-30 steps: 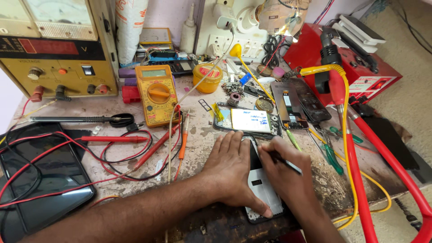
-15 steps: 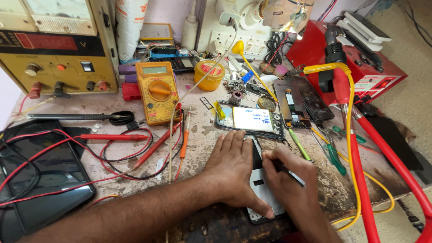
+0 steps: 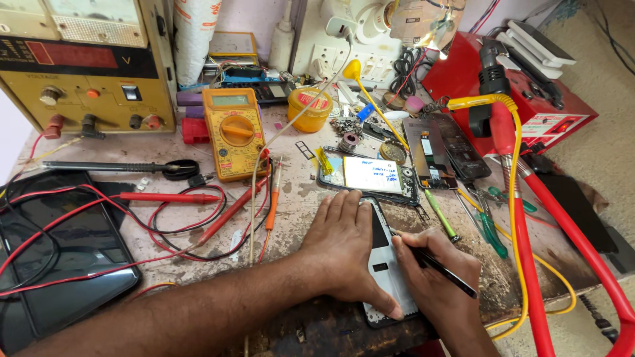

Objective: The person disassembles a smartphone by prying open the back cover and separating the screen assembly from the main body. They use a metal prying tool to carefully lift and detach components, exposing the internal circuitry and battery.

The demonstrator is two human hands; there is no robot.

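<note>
My left hand (image 3: pixel 344 248) lies flat on an opened phone (image 3: pixel 389 271) that rests on the worn bench near its front edge, fingers spread over its left side. My right hand (image 3: pixel 440 284) grips a thin black tool (image 3: pixel 436 264) like a pen, its tip touching the phone's inner frame. Just beyond the fingers lies a second opened phone (image 3: pixel 370 175) with a white battery showing.
A yellow multimeter (image 3: pixel 233 132) with red probes (image 3: pixel 165 197) sits left of centre. A yellow power supply (image 3: pixel 79 63) stands at the back left, a dark tablet (image 3: pixel 59 258) at the left edge. Phone boards (image 3: pixel 430 149), green-handled tweezers (image 3: pixel 493 231) and a red hose (image 3: pixel 529 264) crowd the right.
My right hand has shifted the tool slightly along the phone's right edge. My left hand stays pressed on the phone.
</note>
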